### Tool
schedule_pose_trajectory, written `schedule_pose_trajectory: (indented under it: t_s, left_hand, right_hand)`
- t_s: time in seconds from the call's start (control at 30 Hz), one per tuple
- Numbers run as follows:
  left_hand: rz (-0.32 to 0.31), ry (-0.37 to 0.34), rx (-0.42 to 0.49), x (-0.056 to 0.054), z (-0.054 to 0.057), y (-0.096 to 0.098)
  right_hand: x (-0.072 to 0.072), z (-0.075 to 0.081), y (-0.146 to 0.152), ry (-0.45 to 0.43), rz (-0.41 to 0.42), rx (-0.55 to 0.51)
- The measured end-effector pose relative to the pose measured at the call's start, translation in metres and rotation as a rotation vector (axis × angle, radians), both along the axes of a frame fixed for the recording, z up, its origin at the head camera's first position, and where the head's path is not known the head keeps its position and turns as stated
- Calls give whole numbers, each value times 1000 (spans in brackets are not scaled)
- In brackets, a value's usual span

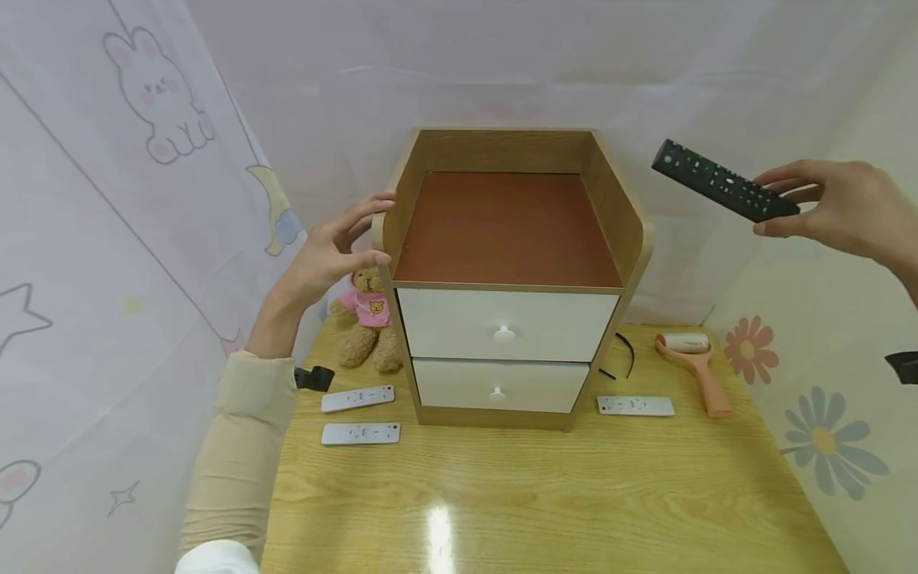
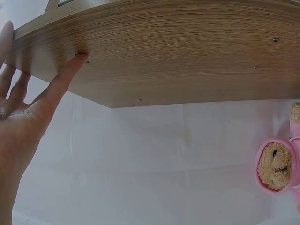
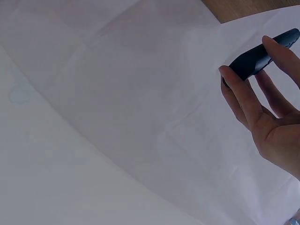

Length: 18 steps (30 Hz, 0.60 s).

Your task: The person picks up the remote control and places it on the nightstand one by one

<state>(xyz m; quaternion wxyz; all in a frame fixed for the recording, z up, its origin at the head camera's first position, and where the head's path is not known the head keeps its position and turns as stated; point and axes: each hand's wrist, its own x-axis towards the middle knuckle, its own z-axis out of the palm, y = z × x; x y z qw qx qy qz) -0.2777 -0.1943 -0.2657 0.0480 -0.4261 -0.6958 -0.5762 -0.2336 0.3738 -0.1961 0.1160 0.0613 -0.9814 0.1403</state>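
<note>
My left hand [image 1: 326,255] touches the upper left side of a small wooden cabinet [image 1: 495,418], its thumb and fingers spread along the edge. In the left wrist view, fingers [image 2: 56,86] of that hand reach up to the wood side panel [image 2: 178,56]. The cabinet has a raised rim, a brown top surface [image 1: 509,227] and two white drawers, both closed. Raised at the right, my right hand [image 1: 832,199] pinches a black remote control [image 1: 724,179] by one end, buttons facing the head camera. The right wrist view shows the remote [image 3: 255,61] between thumb and fingers.
A teddy bear [image 1: 370,309] in pink sits left of the cabinet, behind two white remotes [image 1: 360,433]. On the right lie another white remote [image 1: 635,406], a lint roller [image 1: 692,359] and a thin black band [image 1: 631,355]. Patterned cloth walls [image 1: 825,335] enclose the wooden table [image 1: 545,494].
</note>
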Motion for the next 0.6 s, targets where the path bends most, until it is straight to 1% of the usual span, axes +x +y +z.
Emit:
schedule_pose_trajectory:
  t_s: [0.33, 0.6]
  left_hand:
    - [1, -10, 3, -1, -3, -2]
    - [-2, 3, -5, -2, -2, -2]
  right_hand:
    - [-10, 28, -31, 10, 63, 97]
    - [-19, 44, -56, 25, 126, 140]
